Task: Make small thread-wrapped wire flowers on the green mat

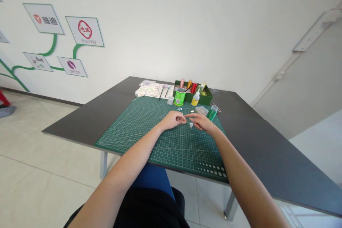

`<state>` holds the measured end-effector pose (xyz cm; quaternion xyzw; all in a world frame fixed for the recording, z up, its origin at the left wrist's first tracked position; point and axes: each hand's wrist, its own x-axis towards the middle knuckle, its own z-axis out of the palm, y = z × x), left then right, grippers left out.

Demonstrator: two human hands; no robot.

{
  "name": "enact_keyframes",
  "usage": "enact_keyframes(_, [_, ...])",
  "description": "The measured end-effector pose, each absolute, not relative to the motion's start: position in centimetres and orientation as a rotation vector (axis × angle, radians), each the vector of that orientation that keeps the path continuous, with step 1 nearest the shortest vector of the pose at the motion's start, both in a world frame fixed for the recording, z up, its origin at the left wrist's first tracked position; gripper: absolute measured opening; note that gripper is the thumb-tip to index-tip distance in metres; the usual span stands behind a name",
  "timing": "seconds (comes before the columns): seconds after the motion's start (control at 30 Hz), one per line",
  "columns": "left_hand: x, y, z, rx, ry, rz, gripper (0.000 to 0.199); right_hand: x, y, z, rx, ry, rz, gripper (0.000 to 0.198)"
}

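Pale piece (191, 125) at right hand (202, 122), grip unclear; left hand (173, 119) pinching rod (186, 122); near mat edge (184, 166) well apart.

Both forearms (137, 153) angle inward, left hand (173, 119) curled in a pinch, right hand (202, 121) close beside, index finger (191, 115) outstretched!

The cutting mat (128, 128) looks like matt plastic, the tabletop (256, 139) smooth, the squeeze bottle (195, 99) smooth plastic.

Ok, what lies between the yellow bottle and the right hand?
In the head view, a clear case lies between the yellow bottle and the right hand, with a small pale piece beside it.
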<state>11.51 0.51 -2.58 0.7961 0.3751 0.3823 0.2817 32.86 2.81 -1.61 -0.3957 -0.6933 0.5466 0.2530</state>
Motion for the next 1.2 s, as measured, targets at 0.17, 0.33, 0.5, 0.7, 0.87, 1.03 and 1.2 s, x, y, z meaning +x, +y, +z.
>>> enact_keyframes(0.17, [11.48,0.63,-2.68,2.132,0.999,1.02,0.01,33.0,2.93,-1.58,-1.041,-1.85,1.528,0.061])
enact_keyframes(0.33, [11.45,0.49,-2.37,2.098,0.959,1.017,0.011,33.14,3.04,-1.68,-1.002,-1.805,1.57,0.058])
enact_keyframes(0.5, [11.51,0.36,-2.05,1.999,0.95,1.029,0.014,33.24,3.03,-1.57,-0.976,-1.748,1.624,0.058])
enact_keyframes(0.7, [11.39,0.39,-2.09,1.91,0.915,1.065,0.019,33.27,3.17,-1.75,-0.975,-1.724,1.665,0.058])
enact_keyframes(0.87, [11.32,0.57,-2.29,1.807,0.871,1.108,0.026,33.27,3.34,-2.05,-0.982,-1.736,1.713,0.052])
enact_keyframes(1.03, [11.36,0.69,-2.37,1.717,0.83,1.141,0.031,33.34,3.3,-2.1,-0.961,-1.723,1.747,0.043])
enact_keyframes(1.2, [11.36,0.45,-2.01,1.703,0.795,1.14,0.035,33.36,3.17,-2.09,-0.95,-1.722,1.757,0.041])
